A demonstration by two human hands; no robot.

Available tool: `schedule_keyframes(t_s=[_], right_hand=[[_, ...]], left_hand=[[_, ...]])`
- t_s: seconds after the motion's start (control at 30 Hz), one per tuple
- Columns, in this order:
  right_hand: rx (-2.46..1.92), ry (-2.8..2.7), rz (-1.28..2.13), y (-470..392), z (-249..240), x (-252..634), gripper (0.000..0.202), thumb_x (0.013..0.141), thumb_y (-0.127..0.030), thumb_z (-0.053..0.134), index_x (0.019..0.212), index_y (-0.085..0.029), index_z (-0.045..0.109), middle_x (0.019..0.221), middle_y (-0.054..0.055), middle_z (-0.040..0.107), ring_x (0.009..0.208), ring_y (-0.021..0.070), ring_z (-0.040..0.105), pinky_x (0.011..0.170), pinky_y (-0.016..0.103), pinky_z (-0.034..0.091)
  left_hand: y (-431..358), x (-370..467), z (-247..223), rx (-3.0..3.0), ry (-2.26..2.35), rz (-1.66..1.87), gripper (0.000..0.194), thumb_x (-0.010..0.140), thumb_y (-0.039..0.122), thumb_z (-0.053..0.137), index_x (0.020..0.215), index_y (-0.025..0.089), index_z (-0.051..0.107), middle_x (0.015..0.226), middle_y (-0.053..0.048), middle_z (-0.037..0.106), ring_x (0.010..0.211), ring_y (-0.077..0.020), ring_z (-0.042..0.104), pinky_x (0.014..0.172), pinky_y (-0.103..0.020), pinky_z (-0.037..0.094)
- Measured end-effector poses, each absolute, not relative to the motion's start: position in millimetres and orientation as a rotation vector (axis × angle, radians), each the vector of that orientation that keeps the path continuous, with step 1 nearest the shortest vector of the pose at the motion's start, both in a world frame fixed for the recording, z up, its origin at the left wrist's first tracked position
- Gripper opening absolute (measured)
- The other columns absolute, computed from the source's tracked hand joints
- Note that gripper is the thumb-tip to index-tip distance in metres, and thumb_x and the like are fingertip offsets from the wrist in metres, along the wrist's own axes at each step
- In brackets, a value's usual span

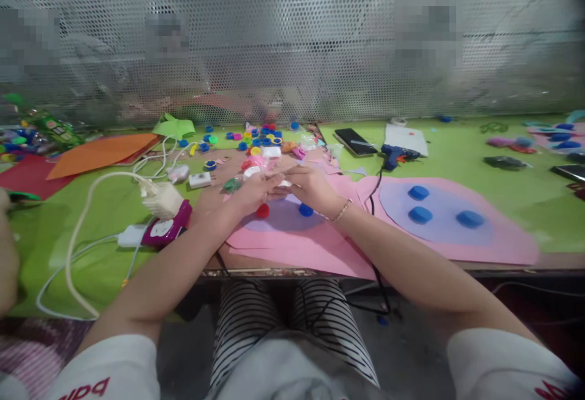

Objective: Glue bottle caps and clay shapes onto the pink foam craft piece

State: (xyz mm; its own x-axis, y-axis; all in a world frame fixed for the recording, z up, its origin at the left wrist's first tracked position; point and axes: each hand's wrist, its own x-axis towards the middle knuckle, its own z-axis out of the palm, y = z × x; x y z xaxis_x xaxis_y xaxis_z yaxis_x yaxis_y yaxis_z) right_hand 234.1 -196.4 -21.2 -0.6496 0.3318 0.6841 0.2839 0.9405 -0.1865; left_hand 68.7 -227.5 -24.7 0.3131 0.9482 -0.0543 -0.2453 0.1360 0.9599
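Both my hands meet over the pink paper [292, 247], above a pale purple paper oval [281, 224]. Fingers of my left hand [259, 192] are bent inward around a small white piece [284, 183]. My right hand [315, 188] presses its closed fingertips on that same piece from the other side. The piece is mostly covered, so its exact kind is unclear. Below the hands, a red bottle cap [262, 210] and a blue bottle cap [306, 210] lie on the oval. A white round cap [251, 172] shows just beyond my left hand.
At right, another pink sheet [512, 241] carries a purple oval with three blue caps [470, 219]. A blue glue gun [397, 156] and a phone [355, 142] lie behind. A power strip [167, 224] with cords sits left. Coloured caps scatter at the back, before a perforated metal panel [283, 40].
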Motion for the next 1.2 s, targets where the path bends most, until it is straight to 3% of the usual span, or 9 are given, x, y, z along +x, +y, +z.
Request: schedule_keyframes(t_s=[0.13,0.33,0.6,0.73,0.83,0.93,1.2], right_hand=[[-0.474,-2.407,0.009,-195,-17,239,0.023,0.084,-0.008,0.046,0.090,-0.015,0.067,0.095,0.010,0.068,0.094,0.0198,0.060,0.084,0.037,0.048],[-0.377,-2.540,0.126,-183,-13,248,0.036,0.085,-0.015,0.051,0.121,-0.016,0.053,0.118,0.013,0.057,0.112,0.0204,0.050,0.095,0.040,0.043],[-0.507,-2.331,0.313,-182,-15,250,0.025,0.081,-0.023,0.059,0.105,-0.018,0.063,0.098,0.008,0.064,0.079,0.0140,0.059,0.072,0.030,0.050],[-0.504,-2.314,0.262,-184,-19,243,0.022,0.083,-0.021,0.057,0.103,-0.019,0.064,0.094,0.007,0.065,0.086,0.0158,0.059,0.076,0.031,0.048],[-0.485,-2.304,0.201,-184,-22,241,0.015,0.085,-0.021,0.053,0.092,-0.017,0.067,0.085,0.007,0.066,0.082,0.0159,0.059,0.075,0.031,0.048],[-0.419,-2.305,0.118,-185,-23,241,0.019,0.087,-0.021,0.050,0.080,-0.016,0.067,0.078,0.007,0.065,0.076,0.0160,0.059,0.071,0.030,0.048],[-0.489,-2.262,0.195,-193,-13,242,0.019,0.088,-0.025,0.045,0.079,-0.018,0.061,0.080,0.006,0.062,0.075,0.0154,0.057,0.070,0.030,0.046]], left_hand=[[-224,68,-26,1.094,0.989,1.004,0.035,0.064,0.039,0.073,0.077,0.009,0.064,0.066,-0.009,0.067,0.059,-0.0143,0.063,0.065,-0.029,0.050],[-224,72,-27,1.069,1.027,1.135,0.024,0.061,0.019,0.075,0.078,0.010,0.062,0.068,-0.002,0.065,0.057,-0.0089,0.061,0.062,-0.023,0.049],[-227,73,-25,0.987,0.970,1.248,0.024,0.062,0.016,0.073,0.073,0.013,0.052,0.074,0.000,0.063,0.062,-0.0103,0.063,0.067,-0.027,0.051],[-228,74,-25,0.998,0.932,1.197,0.026,0.062,0.015,0.073,0.083,0.012,0.057,0.080,-0.004,0.064,0.067,-0.0120,0.063,0.071,-0.030,0.050],[-226,73,-28,1.035,0.907,1.124,0.031,0.062,0.021,0.074,0.089,0.011,0.063,0.076,-0.005,0.066,0.066,-0.0119,0.063,0.070,-0.029,0.049],[-225,72,-31,1.089,0.875,1.106,0.028,0.062,0.026,0.075,0.085,0.012,0.067,0.073,-0.004,0.065,0.061,-0.0089,0.059,0.066,-0.026,0.048],[-225,69,-23,1.152,0.850,1.157,0.018,0.063,0.024,0.073,0.076,0.011,0.068,0.068,-0.004,0.065,0.057,-0.0075,0.055,0.059,-0.023,0.045]])
